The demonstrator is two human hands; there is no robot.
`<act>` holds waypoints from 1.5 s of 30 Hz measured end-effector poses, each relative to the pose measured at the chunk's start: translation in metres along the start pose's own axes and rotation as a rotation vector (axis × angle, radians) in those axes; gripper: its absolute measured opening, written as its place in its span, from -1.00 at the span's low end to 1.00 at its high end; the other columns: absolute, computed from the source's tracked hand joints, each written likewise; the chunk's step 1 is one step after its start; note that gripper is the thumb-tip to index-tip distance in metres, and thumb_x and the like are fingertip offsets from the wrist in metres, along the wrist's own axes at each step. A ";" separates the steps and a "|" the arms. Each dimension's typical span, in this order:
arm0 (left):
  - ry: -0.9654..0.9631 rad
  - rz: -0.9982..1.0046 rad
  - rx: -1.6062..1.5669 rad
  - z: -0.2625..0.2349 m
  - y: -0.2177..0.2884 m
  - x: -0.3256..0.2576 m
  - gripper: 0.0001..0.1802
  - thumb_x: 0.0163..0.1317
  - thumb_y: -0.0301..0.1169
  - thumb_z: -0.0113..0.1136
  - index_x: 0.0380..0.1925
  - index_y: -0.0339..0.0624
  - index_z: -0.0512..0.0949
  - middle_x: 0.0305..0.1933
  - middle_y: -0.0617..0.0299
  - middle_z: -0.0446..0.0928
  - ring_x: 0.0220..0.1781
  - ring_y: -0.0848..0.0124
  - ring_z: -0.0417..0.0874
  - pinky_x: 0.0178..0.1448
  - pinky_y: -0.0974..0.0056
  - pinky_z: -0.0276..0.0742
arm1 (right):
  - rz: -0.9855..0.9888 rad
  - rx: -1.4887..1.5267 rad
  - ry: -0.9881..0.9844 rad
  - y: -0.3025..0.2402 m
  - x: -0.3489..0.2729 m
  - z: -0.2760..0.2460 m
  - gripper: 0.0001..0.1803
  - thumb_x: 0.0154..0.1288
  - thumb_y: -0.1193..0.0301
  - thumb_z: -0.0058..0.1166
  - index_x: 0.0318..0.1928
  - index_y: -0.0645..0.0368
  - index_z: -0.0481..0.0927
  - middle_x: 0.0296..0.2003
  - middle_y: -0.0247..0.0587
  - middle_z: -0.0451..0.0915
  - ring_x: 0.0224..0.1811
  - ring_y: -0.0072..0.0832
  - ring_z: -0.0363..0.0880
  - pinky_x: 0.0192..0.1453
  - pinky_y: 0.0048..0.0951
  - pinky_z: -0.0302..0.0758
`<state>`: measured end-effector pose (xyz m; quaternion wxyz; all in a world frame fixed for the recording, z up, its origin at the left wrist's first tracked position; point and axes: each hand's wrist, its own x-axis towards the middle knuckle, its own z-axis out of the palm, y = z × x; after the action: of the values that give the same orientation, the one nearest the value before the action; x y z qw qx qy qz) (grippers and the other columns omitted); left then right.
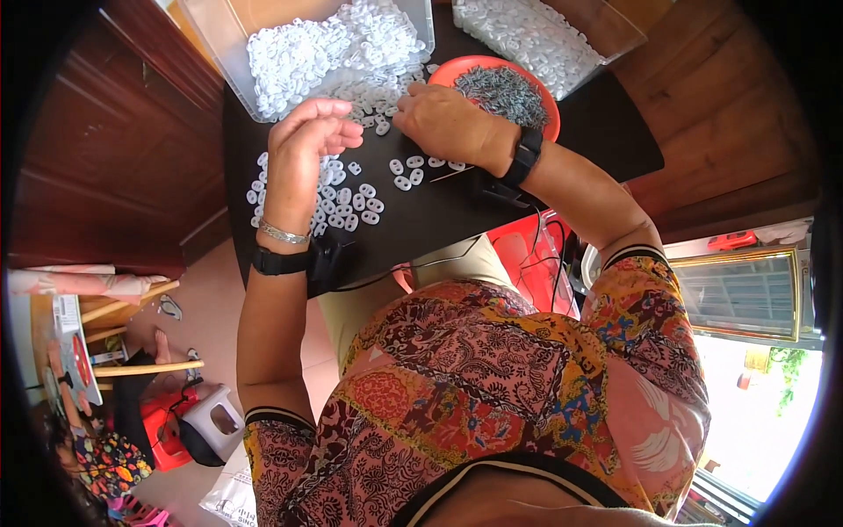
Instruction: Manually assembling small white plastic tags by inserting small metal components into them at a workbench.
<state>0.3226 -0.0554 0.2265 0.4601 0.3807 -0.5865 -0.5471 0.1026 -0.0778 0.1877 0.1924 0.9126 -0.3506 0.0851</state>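
Note:
Small white oval plastic pieces with two holes (344, 211) lie loose on the dark table (369, 250), several of them beneath and beside my left hand. My left hand (309, 136) is held above them, fingers stretched out and slightly bent, with nothing visible in it. Beside the rim of a red plate (549, 112) piled with small grey metal pins or screws (505, 95), my right hand (452, 125) has its fingers bent in by the loose white pieces (382, 112). Its fingertips are mostly hidden, so what they hold cannot be made out.
A clear plastic bin (430, 26) heaped with white pieces stands at the back left. Another clear bin (625, 44) of them is at the back right. A thin stick (452, 176) lies near the table's front edge. Another person (105, 461) is at the lower left.

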 end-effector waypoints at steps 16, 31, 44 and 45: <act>-0.084 -0.100 -0.190 0.005 -0.009 0.018 -0.65 0.28 -0.19 -0.14 -0.19 -0.23 0.45 -0.46 0.16 0.55 -0.55 0.44 0.54 -0.46 0.46 0.31 | 0.226 1.223 0.300 0.005 0.041 -0.046 -0.88 0.20 0.42 0.19 -0.30 0.19 0.57 -0.46 -0.29 0.57 -0.35 -0.57 0.51 -0.21 -0.50 0.45; -0.053 0.004 -0.084 -0.003 -0.019 0.013 -0.79 0.30 -0.36 -0.12 -0.42 -0.22 0.43 -0.56 0.28 0.45 -0.59 0.54 0.45 -0.47 0.49 0.28 | 0.161 0.893 0.540 -0.010 0.043 -0.021 -0.85 0.11 0.43 0.25 -0.31 0.18 0.59 -0.38 -0.22 0.59 -0.26 -0.25 0.57 -0.19 -0.33 0.50; 0.040 0.029 -0.041 0.002 -0.020 0.009 -0.78 0.32 -0.33 -0.11 -0.44 -0.20 0.41 -0.59 0.30 0.42 -0.58 0.56 0.42 -0.43 0.49 0.27 | 0.163 0.916 0.498 -0.014 0.038 -0.022 -0.75 0.02 0.50 0.29 -0.22 0.17 0.63 -0.30 -0.21 0.61 -0.22 -0.29 0.62 -0.15 -0.39 0.56; 0.034 0.027 -0.033 0.003 -0.020 0.009 -0.78 0.32 -0.33 -0.10 -0.44 -0.20 0.42 -0.58 0.29 0.42 -0.57 0.56 0.42 -0.43 0.49 0.27 | 0.152 0.891 0.507 -0.013 0.037 -0.022 -0.75 0.02 0.50 0.29 -0.22 0.17 0.63 -0.30 -0.22 0.61 -0.22 -0.29 0.62 -0.15 -0.39 0.56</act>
<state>0.3163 -0.0651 0.2080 0.4833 0.3744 -0.5747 -0.5440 0.1385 -0.0825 0.2151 -0.1427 0.8286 -0.2881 0.4582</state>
